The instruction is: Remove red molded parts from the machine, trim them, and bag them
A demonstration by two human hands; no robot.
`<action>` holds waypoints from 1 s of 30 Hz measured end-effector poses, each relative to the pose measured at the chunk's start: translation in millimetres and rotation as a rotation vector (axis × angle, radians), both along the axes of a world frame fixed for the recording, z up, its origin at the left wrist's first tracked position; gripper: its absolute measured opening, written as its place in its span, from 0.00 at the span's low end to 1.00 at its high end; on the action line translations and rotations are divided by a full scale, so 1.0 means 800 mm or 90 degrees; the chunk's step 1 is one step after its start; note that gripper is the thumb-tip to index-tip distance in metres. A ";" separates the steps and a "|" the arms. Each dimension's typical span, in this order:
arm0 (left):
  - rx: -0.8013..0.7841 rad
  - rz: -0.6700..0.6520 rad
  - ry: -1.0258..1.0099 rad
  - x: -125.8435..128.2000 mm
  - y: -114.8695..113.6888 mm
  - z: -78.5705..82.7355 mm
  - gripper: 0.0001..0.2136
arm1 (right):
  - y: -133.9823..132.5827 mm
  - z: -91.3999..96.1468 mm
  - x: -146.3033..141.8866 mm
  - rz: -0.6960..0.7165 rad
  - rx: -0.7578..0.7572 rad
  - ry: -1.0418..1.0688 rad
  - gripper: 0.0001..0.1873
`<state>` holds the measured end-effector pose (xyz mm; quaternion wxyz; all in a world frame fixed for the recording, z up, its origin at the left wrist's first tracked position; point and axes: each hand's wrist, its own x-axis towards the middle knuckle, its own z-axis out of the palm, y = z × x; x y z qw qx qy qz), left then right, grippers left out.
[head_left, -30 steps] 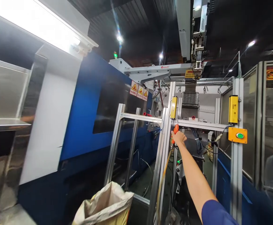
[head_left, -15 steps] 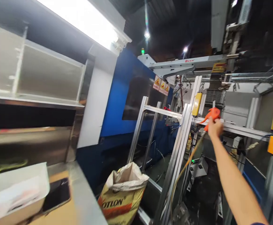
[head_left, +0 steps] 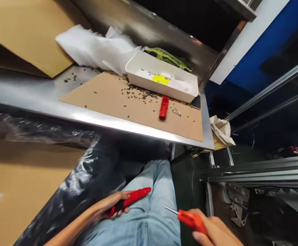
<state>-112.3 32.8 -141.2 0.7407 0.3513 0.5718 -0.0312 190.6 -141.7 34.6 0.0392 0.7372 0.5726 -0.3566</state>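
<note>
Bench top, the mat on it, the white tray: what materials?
Bench top: looks like brushed stainless steel, given the grey sheen and bright glare along its edge. Mat: probably corrugated cardboard, matte brown and flat. White tray: likely moulded plastic, smooth and slightly glossy with rounded corners.

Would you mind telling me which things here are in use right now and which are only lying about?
In hand:
- left hand grips a red-and-black tool
- right hand holds the orange air blow gun

Lying about:
- red cylinder on the cardboard sheet
- white tray
- small dark bits scattered beside the tray
- white plastic wrap
- paper sack
</note>
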 end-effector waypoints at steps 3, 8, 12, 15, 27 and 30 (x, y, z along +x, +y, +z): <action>-0.147 0.033 -0.011 -0.010 0.002 -0.023 0.15 | 0.021 -0.023 -0.050 0.082 -0.141 -0.030 0.22; -0.268 0.113 -0.057 -0.019 0.013 -0.036 0.15 | 0.058 -0.028 -0.089 0.174 -0.205 -0.061 0.26; -0.307 0.153 -0.086 -0.030 0.013 -0.039 0.14 | 0.073 -0.042 -0.103 0.187 -0.196 -0.047 0.25; -0.303 0.137 -0.097 -0.035 0.015 -0.039 0.13 | 0.083 -0.059 -0.110 0.188 -0.177 -0.046 0.25; 0.177 -0.320 0.094 -0.005 -0.020 -0.001 0.18 | 0.092 -0.056 -0.085 0.174 -0.163 -0.011 0.21; 0.337 -0.474 0.202 0.012 -0.046 0.012 0.22 | 0.095 -0.055 -0.077 0.153 -0.172 0.008 0.19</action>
